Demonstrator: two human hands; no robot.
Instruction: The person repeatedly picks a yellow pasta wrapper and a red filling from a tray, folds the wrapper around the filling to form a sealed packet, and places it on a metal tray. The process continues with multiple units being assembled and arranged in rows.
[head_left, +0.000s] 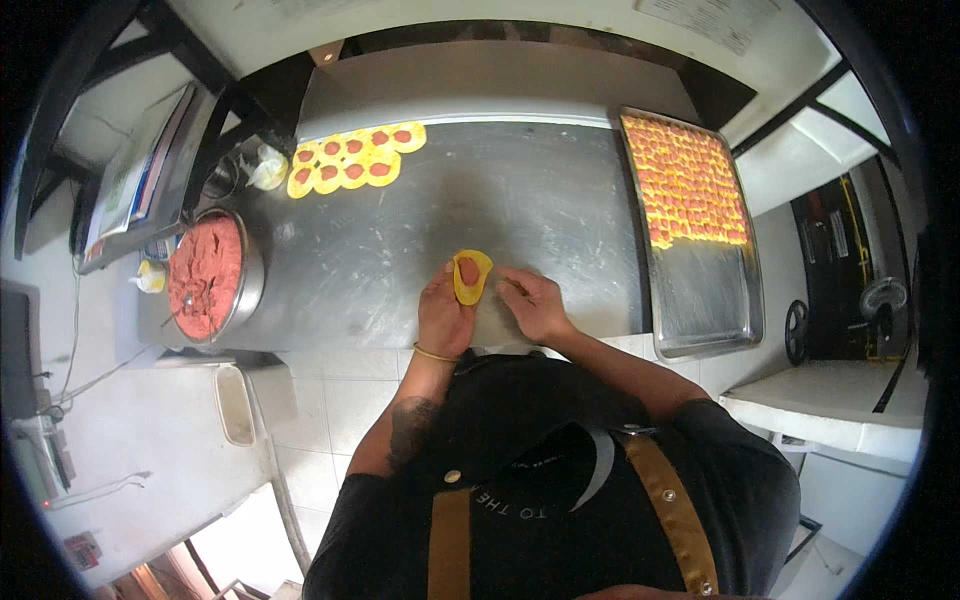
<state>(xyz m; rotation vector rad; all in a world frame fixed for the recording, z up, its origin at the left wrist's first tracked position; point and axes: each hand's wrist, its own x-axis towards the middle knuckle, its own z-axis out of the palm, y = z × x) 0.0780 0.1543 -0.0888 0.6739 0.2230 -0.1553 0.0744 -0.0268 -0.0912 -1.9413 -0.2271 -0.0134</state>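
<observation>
My left hand [445, 315] holds a yellow dough round [469, 296] in front of my apron, over the near edge of the metal table. A lump of pink meat filling [468, 270] sits on the dough, whose sides curve up a little. Just right of it is my right hand [532, 304], fingers loosely bent and apart, with nothing visible in them. At the table's far left lie several flat dough rounds [355, 172] in two rows, each topped with pink filling. A large metal bowl [252, 285] of pink ground meat [208, 270] stands at the left.
On the right, a long metal tray [703, 300] carries tight rows of small filled dough pieces [688, 185] in its far part. Dark shelf posts [215, 75] rise at the left. Beside the bowl is a white plastic bag [268, 168]. The steel table [540, 200] spans the middle.
</observation>
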